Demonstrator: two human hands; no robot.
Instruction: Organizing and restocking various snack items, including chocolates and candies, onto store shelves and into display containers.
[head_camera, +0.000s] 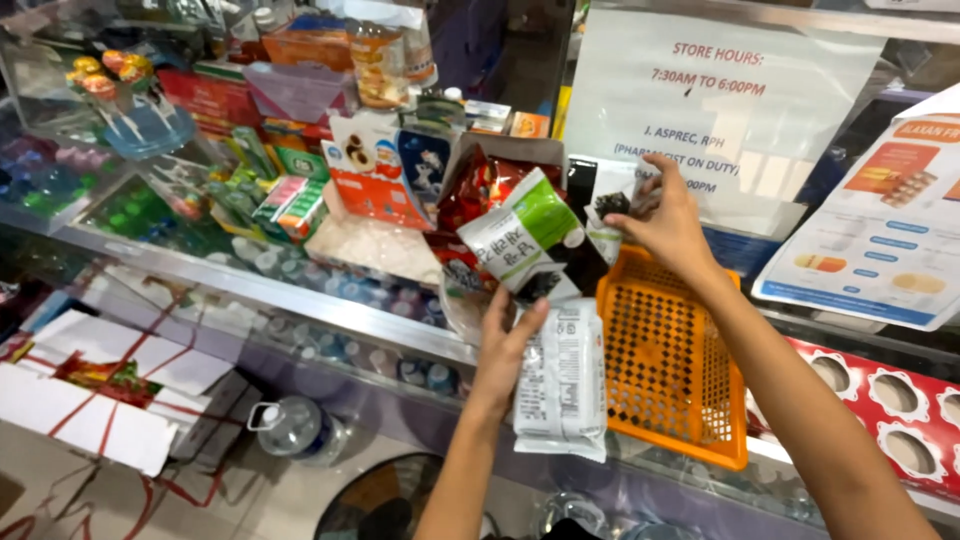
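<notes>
Currently, your left hand (503, 352) has fingers closed on a stack of white snack packets (562, 380), long axis hanging down over the glass counter's (300, 300) front edge. Your right hand (668, 222) pinches a small dark packet (612, 205) above the orange basket's (670, 370) far end. A green-and-white packet (522, 238) lies between, nearer your left hand.

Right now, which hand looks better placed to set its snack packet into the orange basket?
Probably the right hand: it holds a small snack packet just above the orange basket's far rim. The left hand grips a stack of packets beside the basket.
</notes>
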